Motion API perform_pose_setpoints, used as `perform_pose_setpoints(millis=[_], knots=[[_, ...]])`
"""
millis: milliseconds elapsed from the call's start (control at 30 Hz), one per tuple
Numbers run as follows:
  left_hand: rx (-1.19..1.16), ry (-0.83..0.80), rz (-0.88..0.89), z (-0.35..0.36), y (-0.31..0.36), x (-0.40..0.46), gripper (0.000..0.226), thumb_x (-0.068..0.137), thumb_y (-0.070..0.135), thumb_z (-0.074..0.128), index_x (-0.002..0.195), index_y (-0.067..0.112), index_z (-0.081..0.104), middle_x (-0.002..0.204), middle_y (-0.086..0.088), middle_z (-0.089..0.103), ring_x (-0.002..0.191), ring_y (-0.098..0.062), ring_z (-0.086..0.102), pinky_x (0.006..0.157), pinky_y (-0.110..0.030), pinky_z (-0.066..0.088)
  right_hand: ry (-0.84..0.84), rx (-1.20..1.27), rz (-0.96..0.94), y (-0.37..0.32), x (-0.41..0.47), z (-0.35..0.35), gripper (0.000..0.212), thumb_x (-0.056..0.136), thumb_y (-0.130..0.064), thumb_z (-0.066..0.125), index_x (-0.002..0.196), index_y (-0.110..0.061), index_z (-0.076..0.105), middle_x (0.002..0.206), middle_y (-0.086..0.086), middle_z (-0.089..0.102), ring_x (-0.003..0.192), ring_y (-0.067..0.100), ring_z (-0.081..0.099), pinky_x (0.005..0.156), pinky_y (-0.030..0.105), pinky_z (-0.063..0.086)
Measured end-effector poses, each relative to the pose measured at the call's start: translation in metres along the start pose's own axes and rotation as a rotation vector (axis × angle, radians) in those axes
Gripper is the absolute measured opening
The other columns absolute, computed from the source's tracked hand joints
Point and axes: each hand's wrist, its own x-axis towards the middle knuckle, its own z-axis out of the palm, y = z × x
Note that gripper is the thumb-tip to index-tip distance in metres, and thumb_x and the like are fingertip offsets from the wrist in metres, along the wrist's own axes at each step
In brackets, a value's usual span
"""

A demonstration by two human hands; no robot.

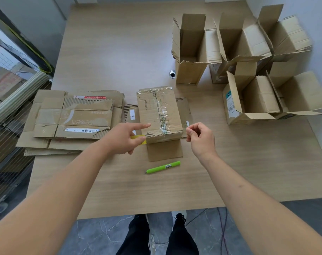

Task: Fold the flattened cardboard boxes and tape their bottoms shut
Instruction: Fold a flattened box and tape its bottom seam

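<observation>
i see the folded box [159, 115] bottom-up at mid surface [119, 52], clear tape along its seam. my left hand [123, 138], fingers spread, sits at its 8 o'clock; my right hand [199, 138], fingers curled together, at 4 o'clock.

My wood-look table [119, 52] has a stack of flat cardboard [71, 118] on the left, 1 taped box [159, 115] in the middle, a green pen [163, 167] near me, open boxes [248, 70] back right.
</observation>
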Motion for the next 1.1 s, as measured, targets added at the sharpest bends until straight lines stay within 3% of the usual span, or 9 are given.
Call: perform_pose_setpoints(millis=[200,300,500,633,900,1100], knots=[[0.012,-0.016,-0.034,0.002,-0.007,0.015,0.049,0.103,0.038,0.062,0.147,0.053,0.049,0.056,0.0,0.069,0.054,-0.007,0.057,0.06,-0.02,0.048,0.014,-0.001,0.039,0.008,0.011,0.011,0.018,0.094,-0.007,0.062,0.079,-0.016,0.065,0.066,-0.003,0.065,0.062,0.012,0.061,0.073,0.042,0.061],[0.075,-0.005,-0.056,0.002,-0.01,0.019,0.05,0.102,0.041,0.063,0.148,0.051,0.049,0.054,0.002,0.069,0.065,-0.003,0.062,0.072,-0.023,0.051,0.019,0.011,0.064,0.012,0.015,0.012,0.02,0.094,-0.007,0.061,0.078,-0.018,0.065,0.068,-0.004,0.067,0.065,0.014,0.063,0.075,0.045,0.062],[0.149,-0.014,-0.049,0.002,-0.019,0.027,0.047,0.103,0.046,0.06,0.146,0.058,0.046,0.056,0.009,0.07,0.067,-0.001,0.067,0.078,-0.027,0.053,0.014,0.063,0.113,0.015,0.021,0.012,0.021,0.096,-0.007,0.063,0.079,-0.018,0.066,0.075,-0.002,0.071,0.074,0.019,0.071,0.082,0.047,0.062],[0.24,-0.015,-0.034,0.003,-0.024,0.033,0.046,0.103,0.052,0.056,0.145,0.063,0.044,0.057,0.019,0.068,0.086,0.0,0.07,0.09,-0.031,0.055,0.002,0.155,0.164,0.021,0.021,0.013,0.016,0.099,-0.004,0.061,0.085,-0.01,0.065,0.081,0.005,0.07,0.079,0.018,0.071,0.085,0.043,0.063],[0.303,0.044,0.021,0.008,-0.032,0.034,0.048,0.101,0.054,0.058,0.145,0.066,0.041,0.061,0.014,0.07,0.066,0.005,0.063,0.069,-0.025,0.053,-0.042,0.276,0.18,0.026,0.022,0.012,0.01,0.099,0.001,0.06,0.089,0.0,0.063,0.079,0.009,0.065,0.078,0.016,0.065,0.084,0.037,0.062],[0.262,0.109,0.038,0.024,-0.047,0.033,0.05,0.1,0.056,0.058,0.144,0.069,0.039,0.061,0.015,0.068,0.063,0.003,0.063,0.075,-0.035,0.06,-0.092,0.372,0.252,0.036,0.027,0.014,0.006,0.097,0.0,0.064,0.093,0.003,0.067,0.081,0.011,0.065,0.077,0.016,0.065,0.082,0.033,0.062]])
